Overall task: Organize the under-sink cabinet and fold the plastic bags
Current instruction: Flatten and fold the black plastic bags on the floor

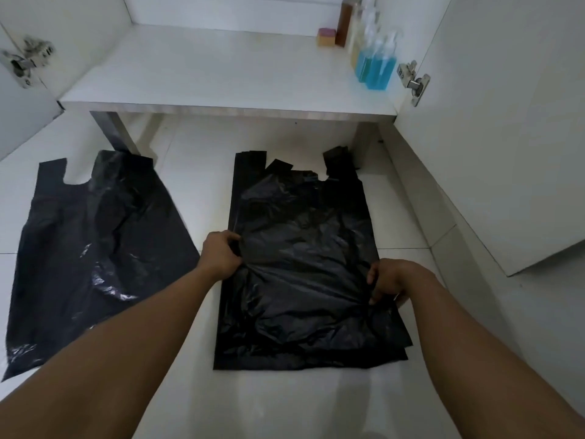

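A stack of black plastic bags (304, 236) lies flat on the white floor in front of the open cabinet, handles pointing away from me. My left hand (221, 253) pinches the left edge of the top bag at mid-height. At the right edge, a little nearer to me, my right hand (391, 280) pinches the same bag. The plastic is puckered between the two hands. A second black plastic bag (95, 248) lies spread out on the floor to the left, apart from both hands.
The cabinet shelf (221, 74) is open, with both doors swung out; the right door (506, 153) stands close to the stack. Several bottles, two with blue liquid (376, 66), a brown bottle (345, 20) and a small pink block (326, 37) stand at the shelf's back right.
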### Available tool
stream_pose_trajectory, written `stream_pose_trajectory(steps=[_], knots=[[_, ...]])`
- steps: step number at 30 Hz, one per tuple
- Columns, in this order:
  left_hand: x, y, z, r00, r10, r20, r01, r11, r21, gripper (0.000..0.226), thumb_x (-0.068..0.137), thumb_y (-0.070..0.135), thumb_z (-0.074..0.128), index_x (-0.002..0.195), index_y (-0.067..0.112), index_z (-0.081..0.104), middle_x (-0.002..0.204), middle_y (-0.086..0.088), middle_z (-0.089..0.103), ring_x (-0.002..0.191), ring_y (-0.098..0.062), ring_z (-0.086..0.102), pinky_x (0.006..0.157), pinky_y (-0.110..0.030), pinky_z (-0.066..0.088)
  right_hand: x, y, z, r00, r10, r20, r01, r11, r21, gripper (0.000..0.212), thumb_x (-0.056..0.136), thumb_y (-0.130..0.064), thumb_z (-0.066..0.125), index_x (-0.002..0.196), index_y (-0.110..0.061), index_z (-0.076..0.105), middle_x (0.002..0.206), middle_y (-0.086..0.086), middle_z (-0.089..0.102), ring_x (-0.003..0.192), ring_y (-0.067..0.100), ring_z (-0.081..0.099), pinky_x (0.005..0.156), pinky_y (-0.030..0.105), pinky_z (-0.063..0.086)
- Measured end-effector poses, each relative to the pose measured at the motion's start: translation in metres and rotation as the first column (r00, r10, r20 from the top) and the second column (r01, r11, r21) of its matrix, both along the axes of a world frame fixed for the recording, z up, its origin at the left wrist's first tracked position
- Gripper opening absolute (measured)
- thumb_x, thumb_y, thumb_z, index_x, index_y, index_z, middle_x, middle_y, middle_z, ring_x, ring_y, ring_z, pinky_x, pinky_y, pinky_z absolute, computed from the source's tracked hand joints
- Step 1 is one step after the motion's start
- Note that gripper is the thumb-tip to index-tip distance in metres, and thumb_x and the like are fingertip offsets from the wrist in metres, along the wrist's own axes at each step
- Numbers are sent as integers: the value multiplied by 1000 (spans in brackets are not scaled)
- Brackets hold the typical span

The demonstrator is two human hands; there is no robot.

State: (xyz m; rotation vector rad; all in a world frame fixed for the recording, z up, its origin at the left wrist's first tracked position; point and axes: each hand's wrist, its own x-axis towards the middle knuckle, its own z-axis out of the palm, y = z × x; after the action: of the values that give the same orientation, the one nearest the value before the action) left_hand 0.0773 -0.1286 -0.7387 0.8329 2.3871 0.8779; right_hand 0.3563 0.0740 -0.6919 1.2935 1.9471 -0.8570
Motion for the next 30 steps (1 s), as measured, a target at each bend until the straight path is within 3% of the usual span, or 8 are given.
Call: stream_pose_trajectory(steps=[4,7,10,12,16,20,25,30], knots=[[0,-4,-9,998,-63,-17,62,995,-74,35,69,1,81,102,7,73,121,-17,57,102,-29,64,96,-31,52,-2,-3,-3,981,123,148,-126,992,15,43,76,-21,85,106,-14,54,113,7,59,106,27,59,95,40,54],[10,-6,-9,985,-106,-136,86,985,-147,38,76,15,77,112,12,65,135,-15,41,119,-35,48,99,-40,47,-1,-3,-8,966,135,221,-170,974,147,85,71,-44,84,138,-11,45,140,10,43,130,29,43,106,43,44],[27,-8,-8,803,-259,-537,200,965,-167,49,76,43,73,116,16,63,136,-13,46,125,-36,41,104,-50,38,-8,-19,-16,986,73,-152,5,887,462,42,76,-45,72,105,-22,53,124,9,46,120,31,46,101,51,41],[44,-6,-12,700,-350,-622,300,935,-188,55,78,56,63,117,16,62,139,-12,47,128,-35,40,112,-52,31,-20,-43,-28,910,202,-363,58,804,592,24,83,-42,64,91,-24,51,110,5,50,109,29,51,94,47,41],[73,-12,-37,677,-530,-510,385,846,-369,74,84,69,40,139,20,49,154,-11,36,146,-34,25,123,-55,10,-32,-90,-71,881,366,-298,-112,775,622,30,93,-47,51,109,-22,53,117,4,49,113,26,47,93,45,39],[80,-28,-60,716,-547,-434,384,827,-410,89,86,81,21,155,25,29,163,-7,24,152,-31,13,122,-59,-2,-26,-99,-95,890,339,-306,-46,735,677,32,95,-51,46,109,-23,52,116,4,47,110,27,45,91,46,40],[85,-32,-70,728,-525,-440,398,847,-352,105,79,94,21,160,29,14,168,-4,9,155,-30,0,120,-61,-9,-17,-108,-105,889,357,-288,-13,647,762,45,93,-64,36,108,-26,55,113,4,52,100,27,48,83,45,40],[81,-32,-67,728,-557,-400,423,824,-377,124,63,106,21,161,32,4,169,-2,-2,154,-28,-12,119,-62,-12,23,-91,-111,886,335,-320,29,650,760,49,92,-64,40,122,-28,55,125,0,50,112,24,45,92,44,36]])
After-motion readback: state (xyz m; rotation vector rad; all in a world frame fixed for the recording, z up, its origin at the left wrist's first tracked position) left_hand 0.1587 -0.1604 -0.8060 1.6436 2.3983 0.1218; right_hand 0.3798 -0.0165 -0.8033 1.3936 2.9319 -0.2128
